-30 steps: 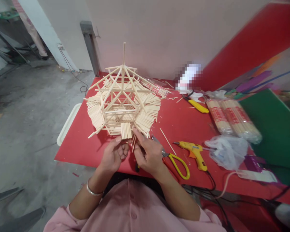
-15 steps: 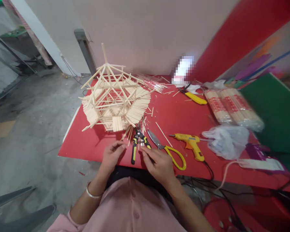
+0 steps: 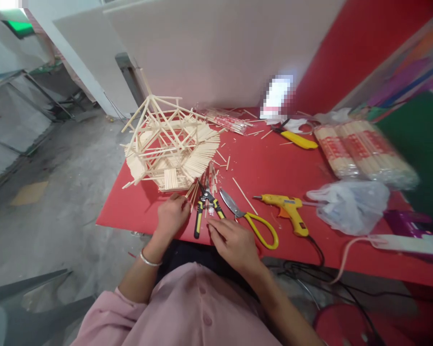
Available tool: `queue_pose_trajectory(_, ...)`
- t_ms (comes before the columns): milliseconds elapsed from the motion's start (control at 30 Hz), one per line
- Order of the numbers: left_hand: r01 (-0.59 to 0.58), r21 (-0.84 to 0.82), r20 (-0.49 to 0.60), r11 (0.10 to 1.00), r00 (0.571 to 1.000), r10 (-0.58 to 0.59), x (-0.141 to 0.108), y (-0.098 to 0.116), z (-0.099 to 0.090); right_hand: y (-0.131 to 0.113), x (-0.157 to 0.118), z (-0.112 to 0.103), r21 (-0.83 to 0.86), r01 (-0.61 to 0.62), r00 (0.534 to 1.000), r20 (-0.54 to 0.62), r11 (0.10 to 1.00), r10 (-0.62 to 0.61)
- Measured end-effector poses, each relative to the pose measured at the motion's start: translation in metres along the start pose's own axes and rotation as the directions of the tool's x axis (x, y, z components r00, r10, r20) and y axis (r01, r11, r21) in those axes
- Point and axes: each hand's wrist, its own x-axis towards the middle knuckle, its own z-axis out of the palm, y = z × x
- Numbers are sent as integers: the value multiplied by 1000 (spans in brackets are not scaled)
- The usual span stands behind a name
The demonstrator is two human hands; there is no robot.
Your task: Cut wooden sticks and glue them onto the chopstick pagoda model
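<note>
My left hand (image 3: 172, 214) is at the near ends of some loose wooden sticks (image 3: 194, 193), its fingers curled together; whether a stick is between them I cannot make out. My right hand (image 3: 235, 241) hovers by the table's front edge, fingers loosely apart and holding nothing, with its tips near one handle of the black-and-yellow pliers (image 3: 199, 218). The pliers lie spread between both hands. Behind my left hand stands a pavilion-like model (image 3: 171, 144) built of pale sticks, with an open roof frame. Yellow-handled scissors (image 3: 261, 230) lie just beyond my right hand.
On the red tabletop (image 3: 130, 206) lie a yellow glue gun (image 3: 286, 206), a crumpled plastic bag (image 3: 350, 206), wrapped stick bundles (image 3: 368, 149) and a yellow-handled cutter (image 3: 298, 139). A lit phone (image 3: 276, 98) leans at the back. Cables (image 3: 321, 264) hang at the front.
My left hand has moved forward to the loose sticks, its fingers curling in. My right hand stays near the pliers' handle. The camera view has shifted slightly.
</note>
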Motion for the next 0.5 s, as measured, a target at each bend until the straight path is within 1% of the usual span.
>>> queue_pose_trajectory(67, 1, 64, 45, 998, 999, -4, 8, 8, 2, 3, -3, -2, -1, -13, 1000, 6, 1000, 13)
queue_pose_trajectory(233, 62, 163, 110, 985, 991, -80, 20, 23, 4, 16, -8, -11, -39, -49, 999, -15, 998, 49)
queue_pose_trajectory(333, 97, 194, 140, 976, 982, -125, 21, 25, 0, 21, -10, -14, -48, -63, 998, -20, 997, 62)
queue_pose_trajectory(400, 113, 203, 167, 973, 975, -148, 21, 25, -5, 23, -11, -14, -36, -69, 998, -4, 997, 69)
queue_pose_trajectory(500, 114, 204, 209, 972, 965, -157, 18, 25, -13, 22, -12, -11, -21, -74, 997, 20, 997, 75)
